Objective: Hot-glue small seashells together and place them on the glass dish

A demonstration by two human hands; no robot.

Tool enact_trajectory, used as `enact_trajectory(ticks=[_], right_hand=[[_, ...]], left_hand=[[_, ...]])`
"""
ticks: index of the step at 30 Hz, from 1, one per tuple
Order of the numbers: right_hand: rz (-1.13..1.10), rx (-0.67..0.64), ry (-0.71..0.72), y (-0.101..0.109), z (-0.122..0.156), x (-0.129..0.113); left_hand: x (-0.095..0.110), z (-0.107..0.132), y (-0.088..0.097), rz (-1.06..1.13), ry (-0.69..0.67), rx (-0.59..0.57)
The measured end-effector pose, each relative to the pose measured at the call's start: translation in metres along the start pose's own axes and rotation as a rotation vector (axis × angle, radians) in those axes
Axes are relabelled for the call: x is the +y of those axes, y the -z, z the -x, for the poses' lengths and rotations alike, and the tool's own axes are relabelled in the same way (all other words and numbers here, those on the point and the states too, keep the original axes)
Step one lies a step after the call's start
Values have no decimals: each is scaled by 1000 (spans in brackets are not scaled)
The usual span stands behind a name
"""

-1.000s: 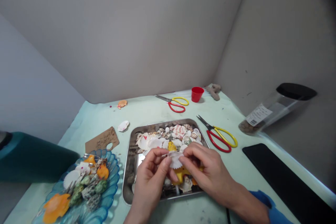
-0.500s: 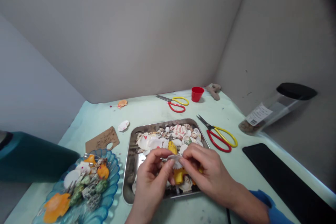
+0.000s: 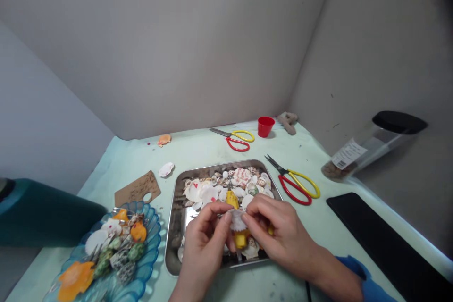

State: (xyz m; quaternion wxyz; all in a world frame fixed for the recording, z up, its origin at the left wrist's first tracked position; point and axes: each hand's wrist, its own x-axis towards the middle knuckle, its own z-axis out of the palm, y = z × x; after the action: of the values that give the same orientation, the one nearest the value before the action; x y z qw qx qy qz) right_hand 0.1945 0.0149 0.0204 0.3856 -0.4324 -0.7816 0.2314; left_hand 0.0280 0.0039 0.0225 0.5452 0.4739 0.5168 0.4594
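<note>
Between both hands is a white ribbed seashell (image 3: 238,219), pinched at its left edge by my left hand (image 3: 208,233) and at its right edge by my right hand (image 3: 279,229). Thumbs and fingertips press on it from either side. Below lies a metal tray (image 3: 170,245) filled with shells, among them a pink-striped scallop shell (image 3: 242,176). A yellow-handled tool (image 3: 232,199) rests across the shells, partly hidden behind the held shell and my fingers.
Two pairs of scissors (image 3: 295,184) with red and yellow handles lie behind and right of the tray. A blue plate (image 3: 155,231) of shells stands left, near a green bottle (image 3: 53,212). A red cup (image 3: 265,126), clear jar (image 3: 368,146) and black slab (image 3: 382,240) stand around.
The shell between my hands has tilted so that more of its ribbed face shows. My hands stay over the tray, hardly moved.
</note>
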Motion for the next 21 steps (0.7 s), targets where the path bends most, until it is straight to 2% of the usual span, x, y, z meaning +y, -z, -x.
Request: enact_trajectory(ticks=[7,15,18,21], right_hand=[[5,-9,12,1,0,-1],[-19,22,-31,0,1,-1],[-43,51,-71,0,1,0],[-34,56,-34,1,0,-1]], left_hand=[[-3,0,1,9,5,-17],[-3,0,0,3,4,52],[-3,-1,1,-26,0,34],[-4,-1,2,-29,-2,10]])
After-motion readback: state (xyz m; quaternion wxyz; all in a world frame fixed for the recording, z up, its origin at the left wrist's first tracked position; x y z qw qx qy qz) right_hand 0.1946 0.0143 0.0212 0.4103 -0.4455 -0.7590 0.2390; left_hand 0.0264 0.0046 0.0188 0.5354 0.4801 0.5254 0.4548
